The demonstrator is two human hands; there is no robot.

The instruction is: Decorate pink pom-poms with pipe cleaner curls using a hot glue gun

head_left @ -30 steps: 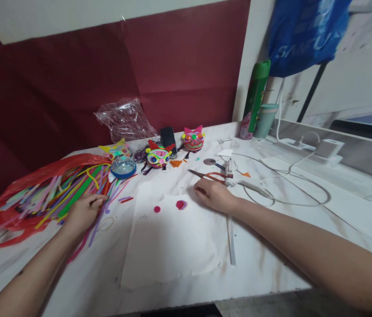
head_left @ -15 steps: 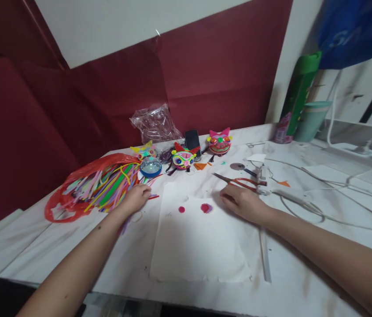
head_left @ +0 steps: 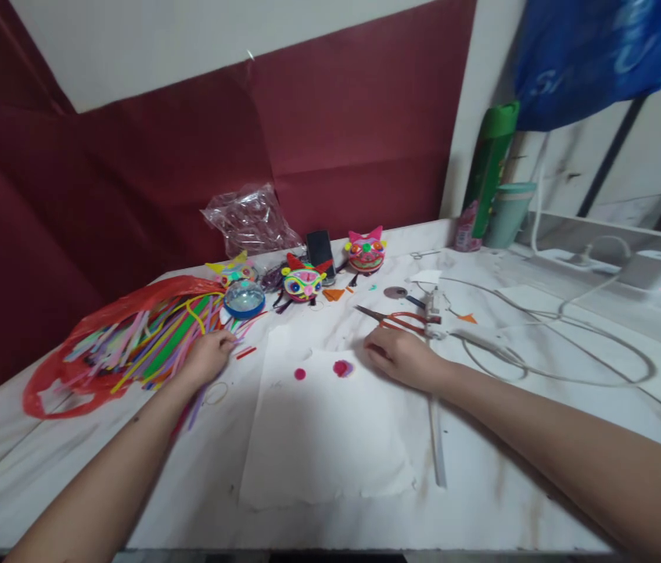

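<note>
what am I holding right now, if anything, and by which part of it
Nothing shows in your left hand or right hand; curled fingers could hide something.

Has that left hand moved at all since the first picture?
Yes. Judged against the paper, the left hand has shifted to the right, so its fingers are now closer to the paper's left edge.

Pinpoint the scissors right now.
Head view, right of centre: the scissors lie just beyond the right hand, blades pointing left, handles by the glue gun.
</note>
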